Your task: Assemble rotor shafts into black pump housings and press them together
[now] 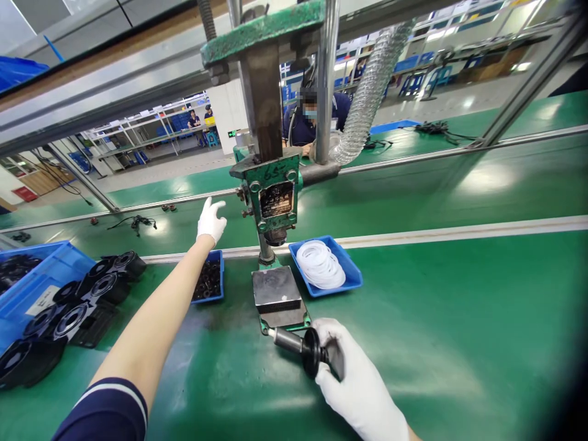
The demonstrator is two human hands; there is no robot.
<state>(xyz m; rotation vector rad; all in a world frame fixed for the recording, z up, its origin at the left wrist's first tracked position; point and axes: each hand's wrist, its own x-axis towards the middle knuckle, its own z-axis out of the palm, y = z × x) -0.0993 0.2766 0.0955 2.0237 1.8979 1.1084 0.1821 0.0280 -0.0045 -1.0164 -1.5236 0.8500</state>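
A green hand press (270, 193) stands on the green bench, with a dark metal base plate (277, 294) below its ram. My right hand (351, 373), in a white glove, grips a black flanged part with a stubby shaft (301, 346) just in front of the base plate. My left hand (211, 219), also gloved, is stretched out with fingers spread, left of the press head and above a small blue tray of black rings (209, 280). It holds nothing.
A blue tray of white rings (322, 264) sits right of the press. Black round housings (73, 306) lie in a row at the left, beside a large blue bin (27, 288). A flexible silver duct (367, 92) hangs behind. Another person sits beyond the press.
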